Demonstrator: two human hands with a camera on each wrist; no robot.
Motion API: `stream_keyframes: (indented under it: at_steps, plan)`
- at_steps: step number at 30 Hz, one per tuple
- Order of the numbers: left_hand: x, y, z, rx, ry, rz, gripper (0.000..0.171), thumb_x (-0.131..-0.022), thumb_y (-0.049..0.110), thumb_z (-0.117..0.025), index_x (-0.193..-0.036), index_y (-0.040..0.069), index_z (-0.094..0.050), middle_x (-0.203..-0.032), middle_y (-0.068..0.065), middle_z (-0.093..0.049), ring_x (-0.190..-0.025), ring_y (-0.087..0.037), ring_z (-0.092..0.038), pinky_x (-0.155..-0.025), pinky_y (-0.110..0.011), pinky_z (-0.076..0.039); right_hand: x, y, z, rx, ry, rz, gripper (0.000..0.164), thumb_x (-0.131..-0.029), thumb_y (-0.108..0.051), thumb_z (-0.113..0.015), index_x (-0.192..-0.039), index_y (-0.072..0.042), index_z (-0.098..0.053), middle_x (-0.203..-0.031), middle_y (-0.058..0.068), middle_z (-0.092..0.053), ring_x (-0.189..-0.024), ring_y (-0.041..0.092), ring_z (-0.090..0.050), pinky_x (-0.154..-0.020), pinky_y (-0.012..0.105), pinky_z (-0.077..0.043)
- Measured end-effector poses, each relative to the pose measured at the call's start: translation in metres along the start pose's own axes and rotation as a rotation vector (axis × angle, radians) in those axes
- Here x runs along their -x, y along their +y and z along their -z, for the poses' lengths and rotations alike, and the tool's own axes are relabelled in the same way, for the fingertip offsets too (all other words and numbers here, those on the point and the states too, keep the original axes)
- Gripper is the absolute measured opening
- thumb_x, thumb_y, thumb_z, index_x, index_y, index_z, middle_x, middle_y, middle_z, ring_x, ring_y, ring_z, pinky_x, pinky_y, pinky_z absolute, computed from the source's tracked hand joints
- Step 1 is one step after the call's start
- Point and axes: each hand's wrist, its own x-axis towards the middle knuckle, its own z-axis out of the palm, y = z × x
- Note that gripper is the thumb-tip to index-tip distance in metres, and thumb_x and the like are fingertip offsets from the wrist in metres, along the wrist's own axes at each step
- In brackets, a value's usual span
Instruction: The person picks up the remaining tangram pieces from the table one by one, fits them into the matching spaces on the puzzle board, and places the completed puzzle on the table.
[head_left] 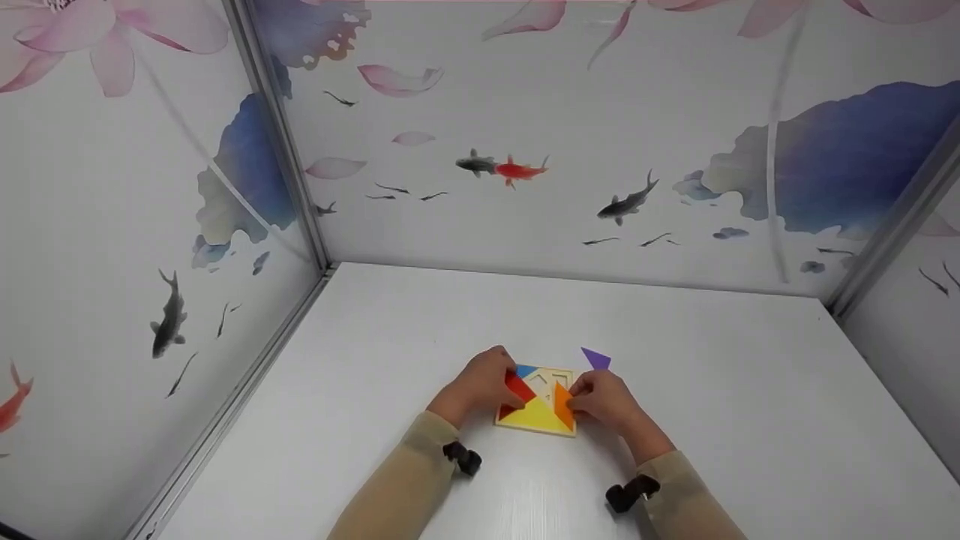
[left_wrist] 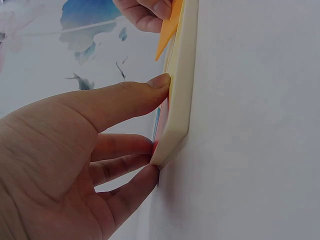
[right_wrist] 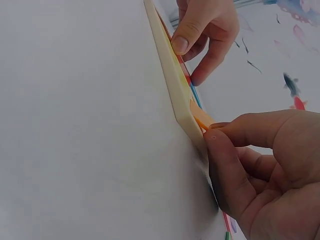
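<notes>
A shallow wooden tangram tray lies on the white table, with yellow, red and blue pieces in it. My left hand holds the tray at its left side, thumb over the face and fingers along the edge. Between thumb and fingers, my right hand pinches an orange piece over the tray's right side. That orange piece stands tilted up from the tray in the right wrist view. Bare recesses show in the tray's upper right.
A purple triangle lies on the table just beyond my right hand. White panels printed with fish and lotus stand along the table's back and sides. A bit of green shows low in the right wrist view.
</notes>
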Motion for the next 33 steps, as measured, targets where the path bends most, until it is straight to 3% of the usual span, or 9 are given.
stream_keyframes:
  at_steps: [9, 17, 26, 33]
  plan:
    - [-0.0037, -0.0052, -0.0028, -0.034, 0.001, -0.053, 0.053, -0.082, 0.039, -0.092, -0.122, 0.008, -0.077, -0.119, 0.000, -0.061, -0.106, -0.016, -0.056, -0.102, -0.032, -0.054, -0.0013, 0.0052, -0.0018, 0.025, 0.022, 0.017, 0.011, -0.092, -0.008, -0.080, -0.099, -0.005, -0.072, -0.095, 0.010, -0.069, -0.076, 0.021, -0.065, -0.074, 0.028, -0.061]
    - [-0.0020, -0.0025, -0.0016, 0.006, 0.000, -0.007, 0.054, -0.082, 0.037, -0.093, -0.126, 0.010, -0.075, -0.120, 0.002, -0.060, -0.107, -0.016, -0.056, -0.103, -0.033, -0.054, -0.0034, 0.0040, -0.0020, 0.025, 0.034, 0.020, 0.008, -0.092, -0.009, -0.079, -0.098, -0.007, -0.073, -0.093, 0.010, -0.069, -0.079, 0.022, -0.063, -0.074, 0.027, -0.059]
    - [-0.0023, -0.0021, -0.0033, 0.037, -0.008, 0.021, 0.054, -0.081, 0.036, -0.094, -0.126, 0.012, -0.075, -0.119, 0.004, -0.059, -0.109, -0.016, -0.056, -0.103, -0.033, -0.054, -0.0046, 0.0008, 0.0035, -0.080, 0.197, 0.046, 0.008, -0.095, -0.009, -0.074, -0.099, -0.004, -0.070, -0.095, 0.012, -0.066, -0.077, 0.022, -0.062, -0.071, 0.025, -0.060]
    - [-0.0022, -0.0022, -0.0016, 0.025, -0.001, -0.005, 0.054, -0.081, 0.037, -0.093, -0.126, 0.012, -0.075, -0.120, 0.003, -0.059, -0.108, -0.015, -0.056, -0.103, -0.032, -0.054, -0.0044, -0.0009, 0.0064, -0.101, 0.232, 0.064, 0.010, -0.096, -0.011, -0.073, -0.102, -0.004, -0.070, -0.095, 0.012, -0.065, -0.077, 0.021, -0.062, -0.072, 0.025, -0.058]
